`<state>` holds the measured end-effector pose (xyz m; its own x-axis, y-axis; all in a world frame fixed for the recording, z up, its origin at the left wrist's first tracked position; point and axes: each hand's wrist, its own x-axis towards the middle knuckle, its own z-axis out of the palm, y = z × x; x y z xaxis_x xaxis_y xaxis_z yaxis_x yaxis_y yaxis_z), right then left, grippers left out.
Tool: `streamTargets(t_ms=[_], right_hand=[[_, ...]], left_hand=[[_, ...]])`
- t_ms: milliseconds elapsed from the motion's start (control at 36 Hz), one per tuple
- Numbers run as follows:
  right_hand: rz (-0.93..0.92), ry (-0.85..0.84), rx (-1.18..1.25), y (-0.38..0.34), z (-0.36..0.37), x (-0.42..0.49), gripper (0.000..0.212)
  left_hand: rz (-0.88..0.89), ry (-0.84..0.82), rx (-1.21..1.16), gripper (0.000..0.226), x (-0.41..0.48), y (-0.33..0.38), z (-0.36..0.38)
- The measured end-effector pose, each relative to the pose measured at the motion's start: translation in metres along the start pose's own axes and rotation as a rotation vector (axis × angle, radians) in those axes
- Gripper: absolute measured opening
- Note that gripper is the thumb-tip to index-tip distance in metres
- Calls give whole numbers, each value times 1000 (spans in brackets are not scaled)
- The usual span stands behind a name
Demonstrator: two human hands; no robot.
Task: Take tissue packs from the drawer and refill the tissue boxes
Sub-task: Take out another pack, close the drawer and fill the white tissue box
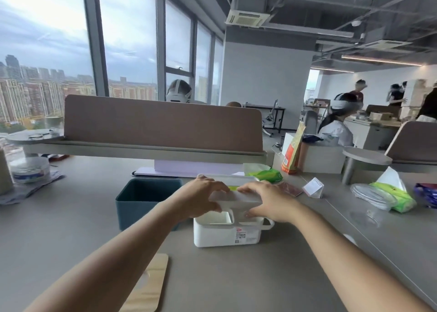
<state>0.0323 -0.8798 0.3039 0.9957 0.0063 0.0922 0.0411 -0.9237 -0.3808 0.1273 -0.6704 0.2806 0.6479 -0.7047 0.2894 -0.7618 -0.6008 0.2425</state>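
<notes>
A white tissue box (224, 235) stands on the grey desk in front of me, its top open. Both my hands hold a white lid-like piece (236, 199) tilted just above the box. My left hand (201, 197) grips its left end, and my right hand (267, 201) grips its right end. A dark teal tissue box (139, 201) stands open to the left, touching the white one. A green tissue pack (266, 174) lies behind my hands. Another green pack (392, 193) with a tissue pulled up lies at the right.
A light wooden lid (147, 285) lies near the desk's front edge. A brown divider screen (163, 123) closes off the back of the desk. An orange bag (293, 151), a small card stand (313, 187) and clear plastic lids (371, 194) sit at the right. People work at desks behind.
</notes>
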Motion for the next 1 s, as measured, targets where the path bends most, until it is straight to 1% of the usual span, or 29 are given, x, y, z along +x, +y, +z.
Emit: streamTargets(t_ms=[167, 333, 528, 778, 889, 1000], right_hand=[[1, -14, -24, 4, 7, 17, 65], [36, -32, 14, 14, 20, 30, 64], [30, 14, 89, 25, 33, 37, 64], [14, -14, 90, 33, 34, 43, 60], [-1, -10, 84, 36, 38, 45, 60], [-6, 12, 73, 40, 42, 48, 61]], left_hand=[[-34, 61, -28, 50, 11, -16, 20], [-30, 116, -19, 48, 13, -19, 32], [-50, 109, 45, 45, 11, -25, 34], [-51, 113, 71, 45, 11, -26, 36], [-76, 92, 132, 47, 12, -27, 37], [-102, 78, 133, 48, 12, -24, 36]])
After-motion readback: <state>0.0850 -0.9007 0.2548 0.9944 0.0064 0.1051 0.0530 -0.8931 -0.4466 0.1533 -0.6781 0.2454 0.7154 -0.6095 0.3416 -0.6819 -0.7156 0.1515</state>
